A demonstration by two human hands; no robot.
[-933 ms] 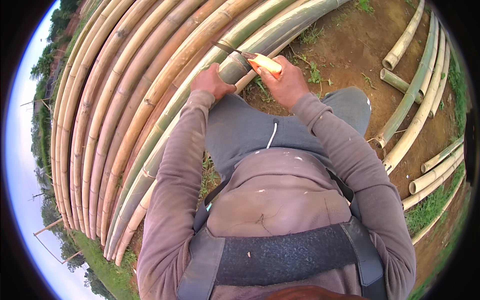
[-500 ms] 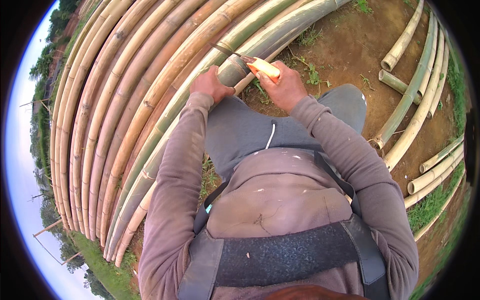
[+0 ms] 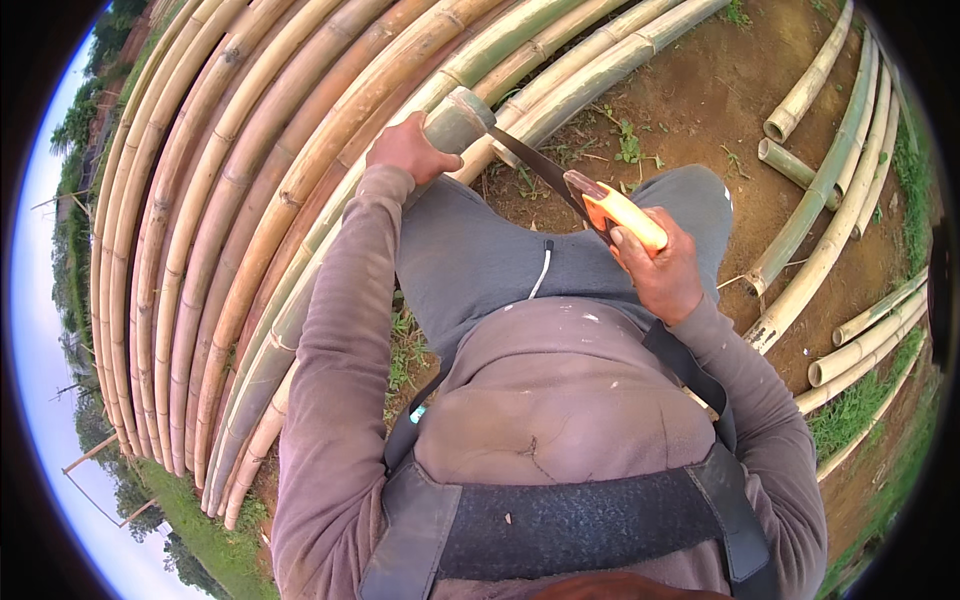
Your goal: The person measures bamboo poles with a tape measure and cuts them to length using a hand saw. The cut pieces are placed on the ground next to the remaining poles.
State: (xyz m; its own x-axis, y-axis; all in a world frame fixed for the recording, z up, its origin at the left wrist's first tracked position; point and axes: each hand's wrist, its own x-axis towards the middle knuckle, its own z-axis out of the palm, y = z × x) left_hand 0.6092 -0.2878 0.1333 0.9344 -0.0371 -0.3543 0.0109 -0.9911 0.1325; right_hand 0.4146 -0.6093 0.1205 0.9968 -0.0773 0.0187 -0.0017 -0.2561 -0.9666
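Note:
My left hand is wrapped over a thick green bamboo pole near its end, thumb on the near side. The pole's end stands free, just past my fingers. In my right hand is a hand saw with an orange handle, held over my right thigh. Its dark blade slants up and left, the tip close to the pole's end. Just beyond the blade, another length of green bamboo runs off to the upper right, its near end partly behind the blade.
Many long bamboo poles lie side by side on my left. Shorter bamboo pieces rest on brown soil to the right, with more cut lengths lower down. Grass and small weeds grow around them.
The saw has come out of the bamboo, drawn back toward me and right. The bamboo has parted at the cut; the end by my left hand now sits apart from the far length.

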